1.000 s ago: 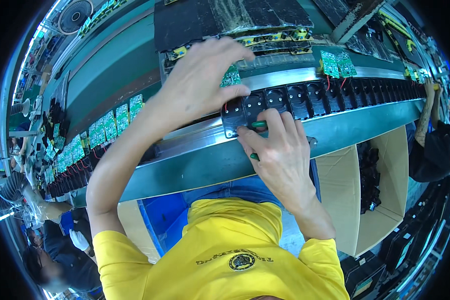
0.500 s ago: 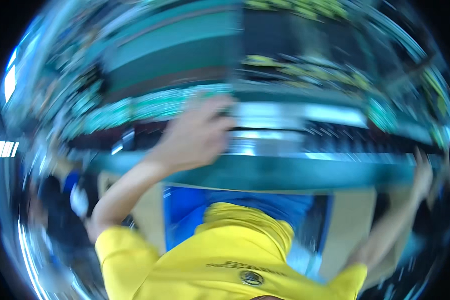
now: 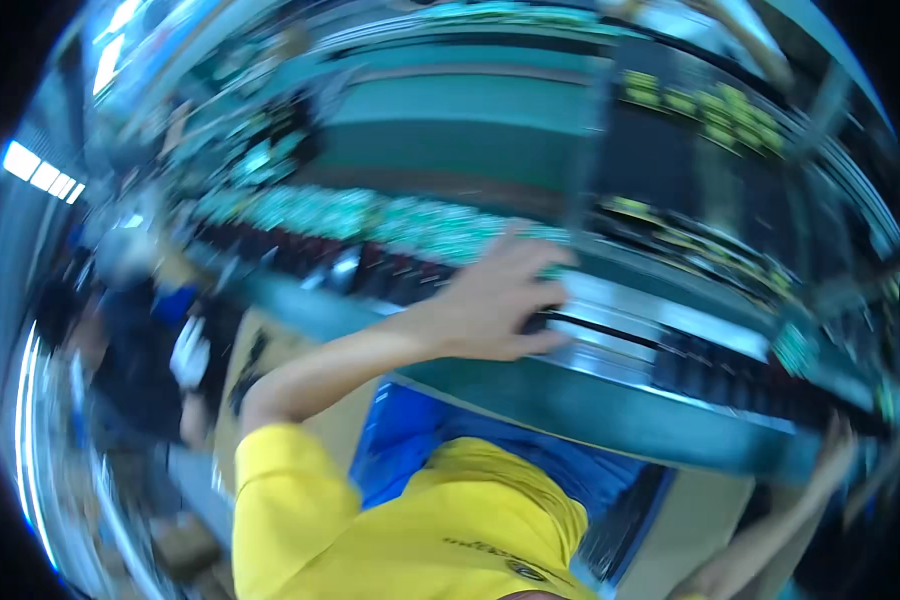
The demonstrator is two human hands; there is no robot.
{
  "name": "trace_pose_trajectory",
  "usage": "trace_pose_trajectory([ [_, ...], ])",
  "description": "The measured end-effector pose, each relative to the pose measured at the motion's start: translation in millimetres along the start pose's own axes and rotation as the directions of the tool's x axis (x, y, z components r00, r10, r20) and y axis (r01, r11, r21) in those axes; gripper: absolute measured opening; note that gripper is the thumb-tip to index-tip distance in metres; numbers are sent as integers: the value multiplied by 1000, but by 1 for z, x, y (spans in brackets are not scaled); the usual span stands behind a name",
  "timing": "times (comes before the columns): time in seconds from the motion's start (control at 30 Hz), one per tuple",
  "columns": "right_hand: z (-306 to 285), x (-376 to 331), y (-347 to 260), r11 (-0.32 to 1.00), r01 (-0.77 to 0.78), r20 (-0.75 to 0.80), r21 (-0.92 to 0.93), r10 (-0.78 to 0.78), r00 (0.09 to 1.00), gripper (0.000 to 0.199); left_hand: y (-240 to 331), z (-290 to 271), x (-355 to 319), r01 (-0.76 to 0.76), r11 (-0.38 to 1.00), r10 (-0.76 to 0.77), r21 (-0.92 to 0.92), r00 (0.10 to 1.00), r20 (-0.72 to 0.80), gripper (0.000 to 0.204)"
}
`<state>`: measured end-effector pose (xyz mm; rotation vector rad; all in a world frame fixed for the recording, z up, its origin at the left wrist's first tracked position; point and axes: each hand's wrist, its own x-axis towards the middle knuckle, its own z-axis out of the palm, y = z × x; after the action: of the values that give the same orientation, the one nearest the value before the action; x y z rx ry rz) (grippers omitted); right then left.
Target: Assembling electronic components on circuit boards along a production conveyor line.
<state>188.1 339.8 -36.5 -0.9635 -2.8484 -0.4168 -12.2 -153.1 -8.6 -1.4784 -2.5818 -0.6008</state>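
Observation:
Over the left end of a silver metal plate (image 3: pixel 610 325) hovers my left hand (image 3: pixel 495 300), its fingers and thumb apart. A dark patch shows between thumb and fingers; blur hides whether it is a separate piece or part of the bench. A row of dark parts (image 3: pixel 715 365) runs rightward from the plate. At that row's far right end is my right hand (image 3: pixel 835 455), fingers smeared by motion, so what it touches or holds cannot be made out. Small green-and-white pieces (image 3: pixel 430 230) lie in a blurred band beyond my left hand.
The green bench edge (image 3: pixel 530 390) runs across in front of me. Beyond it are a green belt surface (image 3: pixel 450 140) and dark panels with yellow pieces (image 3: pixel 735 120). A person in dark clothes with a white glove (image 3: pixel 188 352) is at the left.
The whole view has tilted and shifted. My left hand has stayed near the metal plate's left end, its fingers now more spread. My right hand remains at the far right of the bench.

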Motion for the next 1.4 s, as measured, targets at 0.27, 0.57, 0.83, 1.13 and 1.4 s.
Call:
trace_pose_trajectory([
  [0.27, 5, -9, 108, 902, -366, -188, 231, 410, 892, 34, 11, -5, 234, -174, 976, 205, 127, 935, -289, 26],
  [0.57, -43, -51, 50, 787, -213, -276, 579, 436, 857, 23, 7, 119, 482, 79, 850, 136, 520, 922, -362, 38],
  [0.83, -52, -72, 43, 667, -66, -245, 742, 361, 900, 29, 14, 96, 501, -194, 967, 163, 163, 969, 188, 34],
  [1.13, -97, -27, -31, 406, 286, -379, 868, 168, 910, 45, 148, 43, 281, -435, 783, 500, -445, 865, 34, 72],
  [1.4, -109, -49, -84, -51, 345, -340, 937, 95, 936, 30, 154, -12, 180, -403, 804, 404, -437, 910, -95, 56],
])
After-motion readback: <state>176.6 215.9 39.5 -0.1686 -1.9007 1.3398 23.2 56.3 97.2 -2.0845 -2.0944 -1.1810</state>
